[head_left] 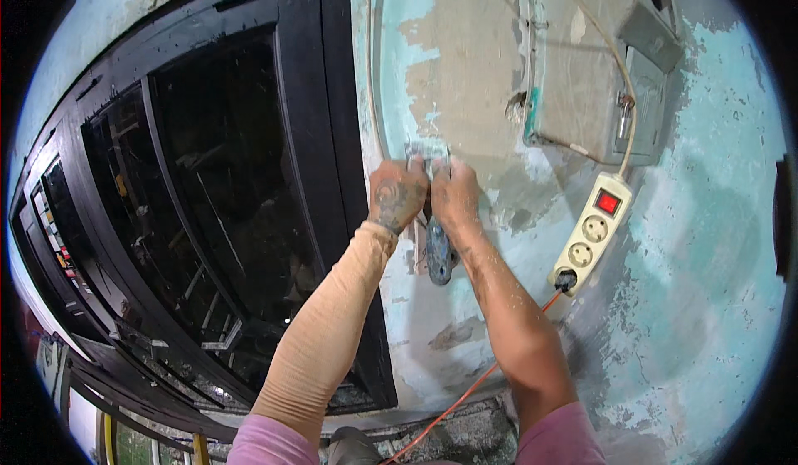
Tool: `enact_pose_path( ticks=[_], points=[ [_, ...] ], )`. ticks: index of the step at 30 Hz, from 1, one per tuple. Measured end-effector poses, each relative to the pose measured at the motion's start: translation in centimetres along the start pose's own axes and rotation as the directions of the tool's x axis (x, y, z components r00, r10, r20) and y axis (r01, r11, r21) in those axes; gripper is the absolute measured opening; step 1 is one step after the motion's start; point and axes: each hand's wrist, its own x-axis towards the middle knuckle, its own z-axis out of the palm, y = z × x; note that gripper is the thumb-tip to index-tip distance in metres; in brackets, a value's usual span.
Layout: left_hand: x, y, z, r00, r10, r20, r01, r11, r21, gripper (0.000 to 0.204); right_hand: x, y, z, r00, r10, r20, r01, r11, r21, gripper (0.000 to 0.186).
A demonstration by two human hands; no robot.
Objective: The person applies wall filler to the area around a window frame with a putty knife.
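Putty knife [440, 253]: it stood against the peeling wall [465, 66], between the 2 hands, in the middle of the view.
Long axis: it ran nearly up and down, the pale blade [426, 147] at the top by the fingertips and the smeared, dark blue-grey handle hanging below the knuckles, its butt leaning slightly right.
Left hand [399, 197]: tattooed on the back, it curled in from the left, fingers pressed together on the blade; its thumb could not be made out.
Right hand [456, 195]: it closed in from the right, fingers bunched on the blade's other side; how the palm met the handle could not be told.
Nearer hand: at the blade, neither was clearly nearer; lower down, the handle hung just beside the right wrist.
Blade on wall: it seemed to touch near the border of turquoise paint and bare grey-brown plaster; blur hid its exact tilt.
Power strip [588, 241]: cream, with a red switch and 1 black plug, it hung right of the right forearm, well apart from the knife.
Orange cord [456, 404]: it ran from the plug down behind that forearm.
Padlock [623, 120]: it hung on a grey metal box above the strip.
Black door frame [332, 91]: it stood left of the left hand.
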Motion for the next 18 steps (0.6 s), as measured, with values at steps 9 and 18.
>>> enact_pose_path(
  ticks=[9, 18],
  points=[
    [1.1, 1.0, 1.5, 0.994, 0.021, -0.108, -0.017, 0.999, 0.038, 0.047, 0.2, 0.2, -0.7, 0.986, -0.092, -0.139, 0.080, 0.993, -0.091, 0.033],
    [2.6, 2.7, 0.0, 0.948, -0.305, 0.090, 0.315, 0.939, -0.137, 0.046, 2.4, 0.1, -1.1, 0.989, -0.074, -0.129, 0.063, 0.994, -0.091, 0.033]
  ],
)
